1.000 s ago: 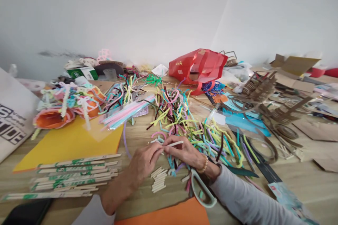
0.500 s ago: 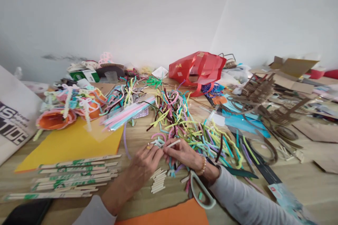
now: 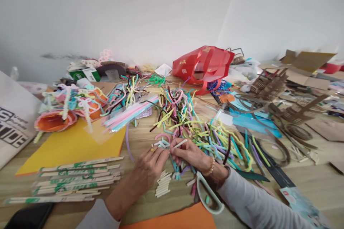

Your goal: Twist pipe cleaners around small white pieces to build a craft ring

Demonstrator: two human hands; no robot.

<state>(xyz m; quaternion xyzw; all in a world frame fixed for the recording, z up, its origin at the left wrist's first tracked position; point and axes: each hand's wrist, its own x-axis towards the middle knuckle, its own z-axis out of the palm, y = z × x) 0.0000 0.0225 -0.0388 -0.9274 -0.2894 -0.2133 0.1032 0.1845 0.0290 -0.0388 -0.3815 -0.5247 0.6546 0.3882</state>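
Observation:
Close together over the table, both hands work at pale blue fuzzy pipe cleaners point(image 3: 162, 144). My left hand point(image 3: 150, 166) has its fingers pinched on their near side. In my right hand point(image 3: 188, 155), closed at the fingertips, a short white stick point(image 3: 180, 143) points up to the right; whether it is wood or fuzzy wire I cannot tell. The fingers hide where the pieces meet. Just below the hands lies a small pile of short cut wooden sticks point(image 3: 163, 183). Scissors point(image 3: 211, 195) with a pale handle rest beside my right wrist, blades partly under the forearm.
A heap of coloured pipe cleaners point(image 3: 215, 143) spreads behind my right hand. Wrapped chopsticks point(image 3: 77, 179) and a yellow sheet point(image 3: 72, 146) lie left, an orange sheet point(image 3: 174, 218) in front. A red bag point(image 3: 201, 64) stands at the back, brown woven strips point(image 3: 268, 114) at right.
The view has shifted slightly, so things at the right appear farther right. My right hand has turned a little, and the white stick sits slightly higher. Both hands keep their grips.

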